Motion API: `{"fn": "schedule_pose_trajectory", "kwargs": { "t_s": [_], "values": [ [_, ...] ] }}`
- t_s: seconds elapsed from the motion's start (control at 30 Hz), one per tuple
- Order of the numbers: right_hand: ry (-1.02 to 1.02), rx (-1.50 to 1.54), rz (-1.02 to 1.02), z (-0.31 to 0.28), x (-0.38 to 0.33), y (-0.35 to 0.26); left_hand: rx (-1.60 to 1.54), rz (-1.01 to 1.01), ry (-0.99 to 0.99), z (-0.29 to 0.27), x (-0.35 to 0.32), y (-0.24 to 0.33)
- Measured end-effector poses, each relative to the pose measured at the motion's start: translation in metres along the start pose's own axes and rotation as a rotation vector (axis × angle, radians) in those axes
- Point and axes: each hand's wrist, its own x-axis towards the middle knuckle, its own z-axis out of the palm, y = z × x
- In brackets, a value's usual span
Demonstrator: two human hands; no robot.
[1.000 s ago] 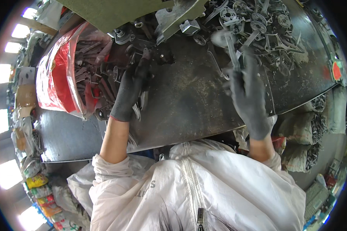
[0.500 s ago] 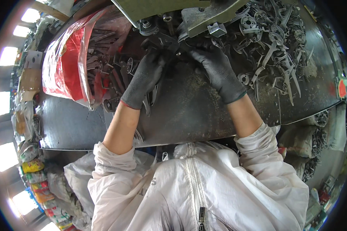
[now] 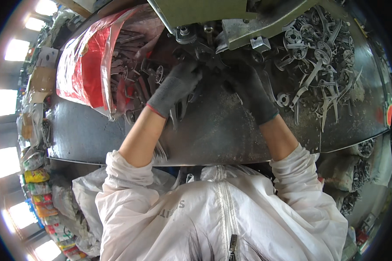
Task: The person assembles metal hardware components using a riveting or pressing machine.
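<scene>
Both hands are held close together under the green machine (image 3: 213, 13), on a small dark metal part (image 3: 207, 65). Whether it is gripped cannot be told. A second ago they were kept well apart. The wide table (image 3: 222, 130) is dark, flat steel. A red bag (image 3: 85, 65) of parts is laid at the left, and a grey pile (image 3: 322, 65) of round and long parts at the right. The left hand (image 3: 176, 87) and right hand (image 3: 248, 89) are covered by dark knit gloves, fingers curled.
</scene>
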Motion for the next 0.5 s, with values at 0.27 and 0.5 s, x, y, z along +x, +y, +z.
{"fn": "schedule_pose_trajectory", "kwargs": {
  "t_s": [0.27,0.5],
  "values": [
    [0.087,0.014,0.070,0.006,-0.001,0.003,0.744,-0.309,0.036,-0.114,0.046,-0.113],
    [0.073,0.047,0.010,0.020,-0.011,-0.030,0.237,-0.511,0.175,-0.109,0.050,-0.159]
  ]
}}
